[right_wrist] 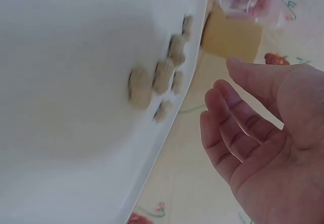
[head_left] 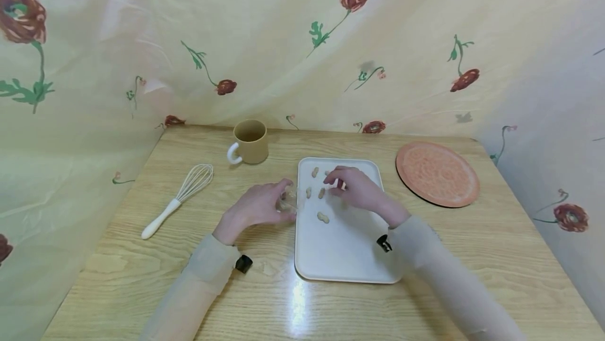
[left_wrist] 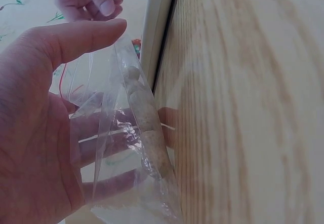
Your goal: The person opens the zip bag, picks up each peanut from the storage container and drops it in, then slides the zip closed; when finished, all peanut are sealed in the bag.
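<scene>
Beside the white tray's left edge, my left hand (head_left: pixel 257 204) holds a clear plastic bag (left_wrist: pixel 114 153), its fingers behind the bag and its thumb above. Peanuts in their shells (left_wrist: pixel 152 138) lie in a row inside the bag, close to the wooden table. Over the upper part of the white tray (head_left: pixel 345 251) hovers my right hand (head_left: pixel 356 188). Its thumb and fingers are bent loosely and apart, with nothing between them in the right wrist view. Several unshelled peanuts (head_left: pixel 323 217) lie scattered on the tray; the right hand partly covers that area in the head view.
A tan mug (head_left: pixel 255 147) with a white handle stands at the back left. The white whisk (head_left: pixel 174 205) lies on the left of the wooden table (head_left: pixel 264 299). To the tray's right is a round orange-pink mat (head_left: pixel 437 174). Flowered cloth hangs behind.
</scene>
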A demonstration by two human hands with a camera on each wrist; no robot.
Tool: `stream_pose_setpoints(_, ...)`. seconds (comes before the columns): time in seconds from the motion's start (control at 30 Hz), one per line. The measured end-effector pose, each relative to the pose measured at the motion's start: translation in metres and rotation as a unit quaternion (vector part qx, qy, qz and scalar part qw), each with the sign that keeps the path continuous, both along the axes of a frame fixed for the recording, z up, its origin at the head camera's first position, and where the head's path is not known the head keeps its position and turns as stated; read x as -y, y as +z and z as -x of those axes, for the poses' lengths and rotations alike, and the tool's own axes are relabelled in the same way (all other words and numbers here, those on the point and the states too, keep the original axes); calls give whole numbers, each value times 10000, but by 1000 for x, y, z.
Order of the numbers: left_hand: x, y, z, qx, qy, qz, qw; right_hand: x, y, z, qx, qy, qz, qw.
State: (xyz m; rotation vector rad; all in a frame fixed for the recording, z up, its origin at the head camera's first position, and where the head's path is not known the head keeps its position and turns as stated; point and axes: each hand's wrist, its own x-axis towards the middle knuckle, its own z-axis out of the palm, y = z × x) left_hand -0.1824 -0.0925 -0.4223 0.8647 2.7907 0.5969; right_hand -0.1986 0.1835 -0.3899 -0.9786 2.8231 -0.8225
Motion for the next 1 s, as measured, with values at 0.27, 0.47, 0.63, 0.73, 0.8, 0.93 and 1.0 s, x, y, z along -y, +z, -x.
stream_pose_setpoints(0.27, -2, -2, -2, 1, 28, 10, 10000, -35, -9, 8, -111, 52, -55, 9999)
stream_pose_setpoints(0.47, -3, -4, -2, -15, 73, 12, 10000, -50, -16, 5, 514, 82, -389, 9979)
stream_pose_setpoints(0.63, -3, -4, -3, -11, 66, 20, 10000, -53, -24, 1, 828, 318, -527, 9947)
stream_pose_setpoints(0.73, -3, -3, -3, -16, 68, 29, 10000, -53, -29, -1, 736, 417, -449, 9954)
stream_pose_setpoints(0.8, -3, -3, -3, -19, 72, 38, 10000, -53, -31, -2, 671, 411, -422, 9960)
stream_pose_setpoints(0.93, -3, -2, -4, -20, 73, 49, 10000, -52, -32, -3, 605, 408, -401, 9965)
stream_pose_setpoints(1.0, -3, -1, -4, -28, 64, 52, 10000, -52, -32, -3, 594, 406, -400, 9966)
